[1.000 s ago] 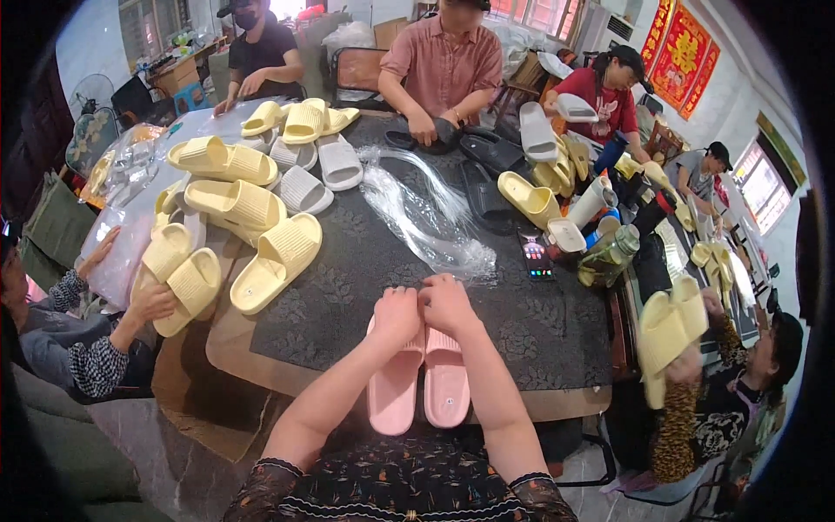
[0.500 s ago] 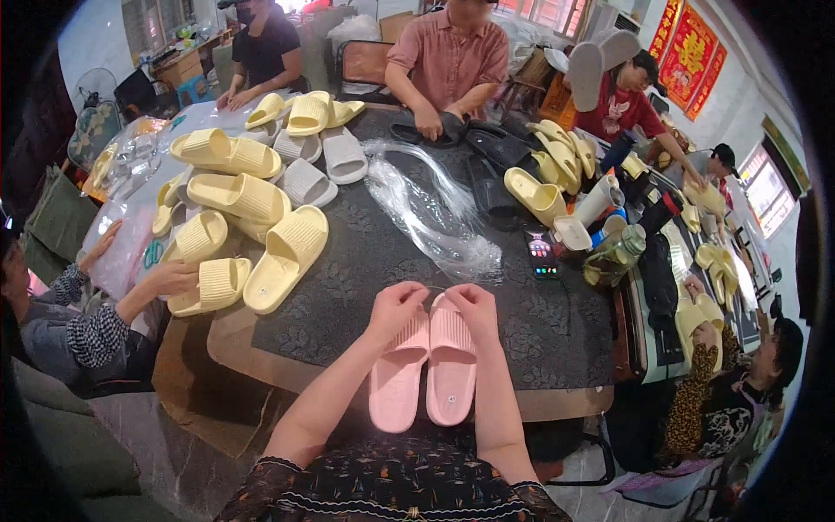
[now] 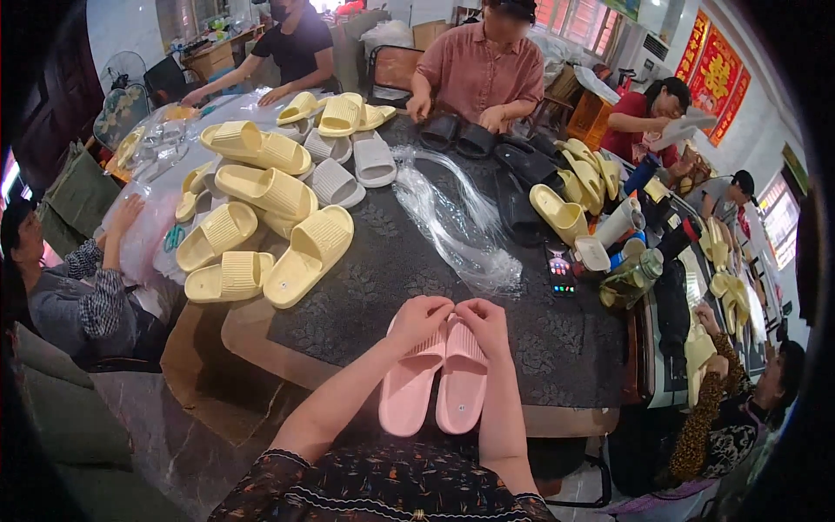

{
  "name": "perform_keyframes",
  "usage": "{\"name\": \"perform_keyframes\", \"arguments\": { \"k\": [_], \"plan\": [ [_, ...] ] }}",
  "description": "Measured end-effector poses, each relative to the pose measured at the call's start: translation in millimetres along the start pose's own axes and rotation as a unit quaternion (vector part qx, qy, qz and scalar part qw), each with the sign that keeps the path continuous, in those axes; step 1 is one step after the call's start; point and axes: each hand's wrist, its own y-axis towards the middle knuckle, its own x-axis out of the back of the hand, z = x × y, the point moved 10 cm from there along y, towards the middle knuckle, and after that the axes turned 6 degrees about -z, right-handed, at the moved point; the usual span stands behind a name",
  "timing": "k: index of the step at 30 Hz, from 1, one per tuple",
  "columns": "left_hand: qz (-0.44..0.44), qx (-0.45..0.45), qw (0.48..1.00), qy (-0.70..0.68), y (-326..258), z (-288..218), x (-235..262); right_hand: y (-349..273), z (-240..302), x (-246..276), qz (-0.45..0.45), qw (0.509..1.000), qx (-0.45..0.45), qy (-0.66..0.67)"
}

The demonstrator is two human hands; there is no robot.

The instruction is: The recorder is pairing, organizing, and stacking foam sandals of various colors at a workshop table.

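Observation:
A pair of pink slippers (image 3: 461,387) lies side by side at the table's near edge, heels toward me. Over their toe ends, my left hand (image 3: 422,322) is closed in a pinch, its fingertips near the gap between the two slippers. My right hand (image 3: 484,325) pinches right beside it, the fingertips of both hands almost touching. A thin strand runs between them in the earlier picture; now the fingers hide most of it. Beyond my hands lies a bundle of clear plastic strands (image 3: 465,248).
Yellow slippers (image 3: 310,257) and grey slippers (image 3: 375,161) are heaped at the left. Black slippers (image 3: 476,140), a phone (image 3: 560,271), a glass jar (image 3: 633,280) and more yellow slippers (image 3: 561,214) stand farther right. Several people work around the dark patterned tablecloth (image 3: 365,296).
My hands have drawn together over the slipper toes, closing the gap the strand spanned. The view has shifted. Across the table, a person's hands have moved apart, off the black slippers.

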Motion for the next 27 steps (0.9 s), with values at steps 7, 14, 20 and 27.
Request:
{"name": "perform_keyframes", "arguments": {
  "k": [7,14,20,27],
  "plan": [
    [-0.024,0.021,0.998,-0.060,3,4,6,1,2,7,-0.020,0.999,0.031,0.003],
    [-0.013,0.000,0.998,-0.065,2,4,6,-1,5,8,-0.033,0.999,0.032,0.009],
    [0.012,-0.069,0.997,0.029,0,-4,0,-2,1,8,-0.010,0.999,0.014,0.040],
    [0.017,0.040,0.994,-0.104,2,9,0,0,1,19,-0.075,0.995,0.025,0.058]
  ]
}}
